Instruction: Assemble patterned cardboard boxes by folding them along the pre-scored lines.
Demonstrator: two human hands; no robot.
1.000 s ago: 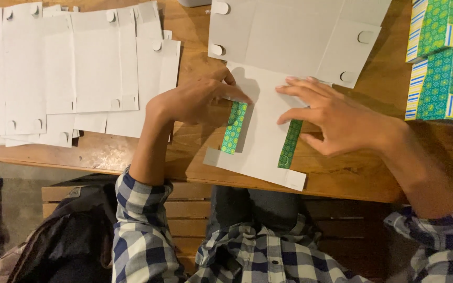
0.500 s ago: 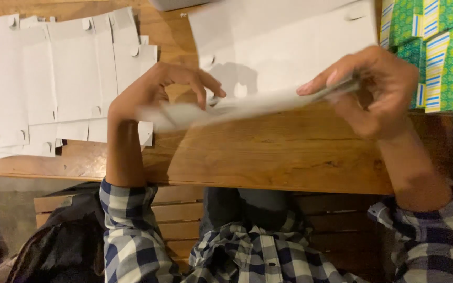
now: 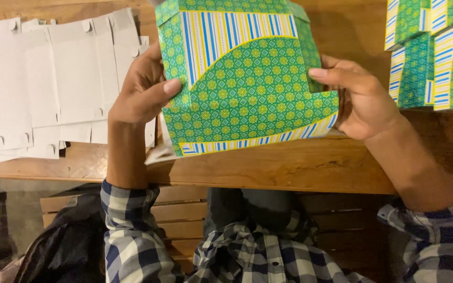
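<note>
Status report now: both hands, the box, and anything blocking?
Left hand and right hand grip the green patterned cardboard box, printed side up, above the wooden table. Nothing blocking; white flat blanks lie left.

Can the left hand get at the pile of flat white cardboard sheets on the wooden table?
Probably not yet: the left hand grips the green patterned box, though the flat white cardboard sheets lie unobstructed beside it.

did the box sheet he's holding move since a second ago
Yes. The green patterned sheet went from lying white side up on the wooden table to lifted, printed side showing.
</note>
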